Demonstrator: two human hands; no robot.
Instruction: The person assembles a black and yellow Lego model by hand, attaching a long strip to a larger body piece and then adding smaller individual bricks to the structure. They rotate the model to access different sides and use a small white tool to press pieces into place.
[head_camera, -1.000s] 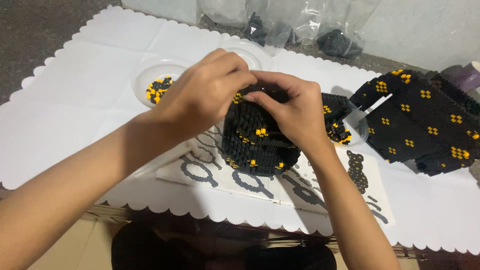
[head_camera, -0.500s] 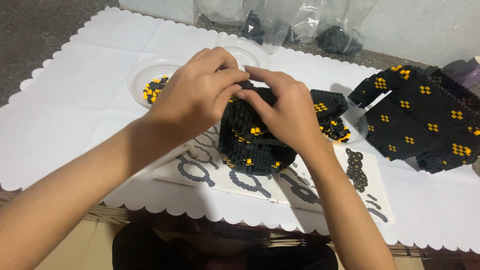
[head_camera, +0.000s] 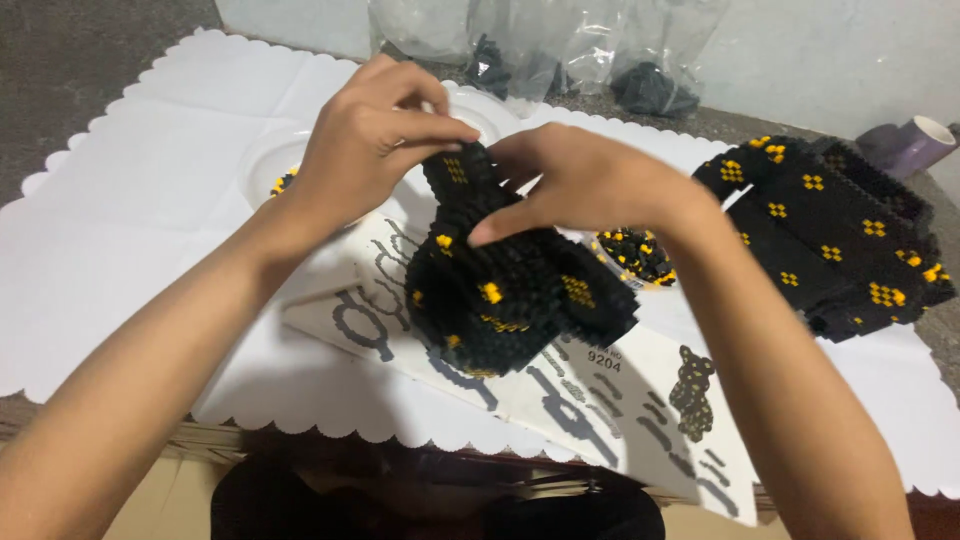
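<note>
Hands: left hand (head_camera: 365, 150), right hand (head_camera: 585, 180), each grip holding black brick model (head_camera: 500, 290) above instruction sheet (head_camera: 600, 400).

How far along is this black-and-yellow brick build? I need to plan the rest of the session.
Done: a large black section with yellow squares lies finished-looking on the white mat. In hand: the left hand and right hand both grip a smaller black block piece above the instruction sheet. Left: loose bricks fill a dish, and more sit in clear bags, so plenty seems to remain.
</note>
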